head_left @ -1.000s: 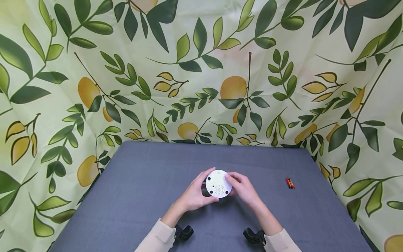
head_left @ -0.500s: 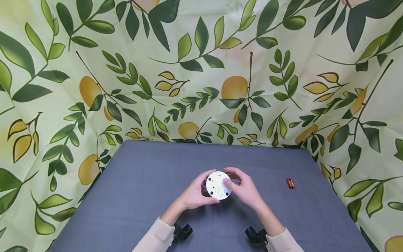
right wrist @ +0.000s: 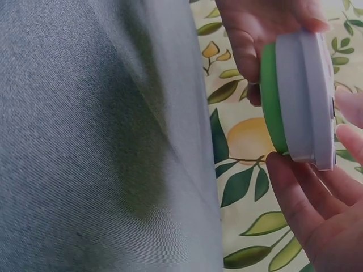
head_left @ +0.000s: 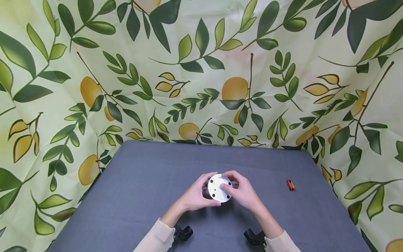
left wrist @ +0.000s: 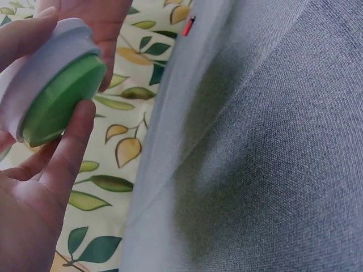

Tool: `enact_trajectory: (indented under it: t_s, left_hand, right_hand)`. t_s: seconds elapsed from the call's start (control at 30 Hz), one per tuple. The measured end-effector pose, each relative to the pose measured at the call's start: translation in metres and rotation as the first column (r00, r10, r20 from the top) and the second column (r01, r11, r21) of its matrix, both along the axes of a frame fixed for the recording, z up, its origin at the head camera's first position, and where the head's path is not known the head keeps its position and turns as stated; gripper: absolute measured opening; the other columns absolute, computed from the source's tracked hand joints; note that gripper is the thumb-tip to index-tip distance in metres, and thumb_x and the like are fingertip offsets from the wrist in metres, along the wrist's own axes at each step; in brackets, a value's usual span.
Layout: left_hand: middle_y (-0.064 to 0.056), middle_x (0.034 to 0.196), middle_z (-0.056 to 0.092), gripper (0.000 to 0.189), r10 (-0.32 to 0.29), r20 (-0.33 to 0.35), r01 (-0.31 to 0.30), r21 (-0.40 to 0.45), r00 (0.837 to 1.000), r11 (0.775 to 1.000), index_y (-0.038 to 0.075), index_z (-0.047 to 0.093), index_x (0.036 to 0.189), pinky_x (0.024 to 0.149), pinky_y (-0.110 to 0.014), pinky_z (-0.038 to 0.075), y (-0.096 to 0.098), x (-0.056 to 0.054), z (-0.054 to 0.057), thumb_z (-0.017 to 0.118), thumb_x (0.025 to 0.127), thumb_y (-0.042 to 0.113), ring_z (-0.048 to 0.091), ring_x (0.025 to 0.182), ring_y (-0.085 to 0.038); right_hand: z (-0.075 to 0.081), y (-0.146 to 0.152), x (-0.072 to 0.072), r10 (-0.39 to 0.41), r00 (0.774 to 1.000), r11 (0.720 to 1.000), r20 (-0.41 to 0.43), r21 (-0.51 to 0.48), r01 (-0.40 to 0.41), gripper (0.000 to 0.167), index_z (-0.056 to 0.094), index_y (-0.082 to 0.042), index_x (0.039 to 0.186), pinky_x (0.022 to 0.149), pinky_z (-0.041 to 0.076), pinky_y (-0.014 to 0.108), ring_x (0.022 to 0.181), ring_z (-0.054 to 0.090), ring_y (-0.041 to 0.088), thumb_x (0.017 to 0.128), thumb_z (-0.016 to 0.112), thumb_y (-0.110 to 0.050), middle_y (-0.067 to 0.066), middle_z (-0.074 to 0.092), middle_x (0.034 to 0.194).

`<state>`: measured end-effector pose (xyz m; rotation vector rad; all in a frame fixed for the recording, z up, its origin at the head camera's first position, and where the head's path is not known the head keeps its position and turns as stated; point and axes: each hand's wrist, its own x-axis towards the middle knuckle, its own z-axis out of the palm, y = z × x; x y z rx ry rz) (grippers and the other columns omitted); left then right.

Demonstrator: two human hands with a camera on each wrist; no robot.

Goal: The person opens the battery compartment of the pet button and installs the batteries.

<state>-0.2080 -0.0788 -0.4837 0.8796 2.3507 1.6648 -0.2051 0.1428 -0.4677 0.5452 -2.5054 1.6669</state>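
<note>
Both hands hold a round white plastic device (head_left: 216,190) above the table. Its underside faces the head camera and shows small black feet and a patch of tiny holes. A green domed front (left wrist: 65,102) appears in the left wrist view, facing away from the head camera. My left hand (head_left: 196,196) grips the device's left rim, thumb low and fingers at the top. My right hand (head_left: 244,192) holds the right side, its thumb lying over the underside and its fingers at the rim. Some of the right fingers are hidden in the head view.
Small red-and-black batteries (head_left: 291,185) lie on the grey cloth-covered table (head_left: 151,168), to the right. Black wrist-camera mounts (head_left: 183,232) sit below both wrists. A leaf-and-fruit patterned curtain (head_left: 201,77) stands behind the table and at its sides.
The device has shifted slightly down and right in the head view. My right thumb has slid inward across its underside from the edge. The batteries lie as before.
</note>
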Motion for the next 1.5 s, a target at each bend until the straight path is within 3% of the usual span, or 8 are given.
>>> enact_trajectory:
  t_s: [0.37,0.97,1.1,1.3,1.5]
  left_hand:
    - [0.002,0.132,0.053,0.092,0.023,-0.012,-0.024,-0.022,1.0,0.999,0.02,0.044,0.152,0.088,-0.027,0.057,0.0009,0.0018,0.0022,0.093,0.075,0.025,0.059,0.115,-0.017]
    - [0.001,0.13,0.056,0.092,0.016,-0.052,-0.018,-0.045,0.999,0.999,0.014,0.048,0.151,0.082,-0.025,0.059,0.0028,-0.0006,0.0047,0.095,0.072,0.027,0.06,0.11,-0.015]
    - [0.001,0.131,0.056,0.094,0.018,-0.048,-0.021,-0.049,0.999,0.999,0.009,0.048,0.151,0.082,-0.025,0.059,0.0021,-0.0006,0.0047,0.095,0.072,0.027,0.059,0.109,-0.016]
    - [0.002,0.13,0.057,0.093,0.022,-0.046,-0.025,-0.061,0.999,0.998,0.017,0.05,0.15,0.082,-0.025,0.058,0.0015,-0.0005,0.0034,0.096,0.07,0.028,0.059,0.109,-0.015]
    - [0.003,0.129,0.057,0.092,0.022,-0.053,-0.026,-0.07,0.998,0.997,0.02,0.05,0.149,0.082,-0.025,0.058,0.0013,-0.0007,0.0023,0.096,0.07,0.03,0.059,0.109,-0.014]
  right_hand:
    - [-0.0069,-0.0031,0.0002,0.013,0.999,0.998,0.034,-0.061,-0.011,0.026,0.067,-0.01,0.112,0.077,0.056,0.028,0.103,0.064,0.023,0.089,0.079,-0.014,0.006,0.066,0.112]
    - [-0.0055,-0.0043,-0.0016,0.062,0.995,0.997,0.083,-0.052,-0.058,0.026,0.062,-0.006,0.112,0.087,0.054,0.03,0.107,0.061,0.026,0.09,0.076,-0.003,0.011,0.066,0.114]
    - [-0.0064,-0.0049,-0.0018,0.061,0.995,0.997,0.082,-0.054,-0.057,0.025,0.061,-0.006,0.112,0.09,0.054,0.036,0.107,0.06,0.026,0.091,0.075,-0.002,0.01,0.066,0.114]
    - [-0.0078,-0.0055,-0.0016,0.046,0.996,0.998,0.082,-0.045,-0.042,0.026,0.061,-0.006,0.111,0.097,0.05,0.05,0.108,0.061,0.026,0.09,0.075,-0.001,0.008,0.067,0.112]
    - [-0.0077,-0.0058,-0.0011,0.035,0.996,0.998,0.078,-0.046,-0.032,0.026,0.061,-0.006,0.11,0.099,0.049,0.054,0.109,0.061,0.027,0.089,0.076,-0.002,0.008,0.067,0.111]
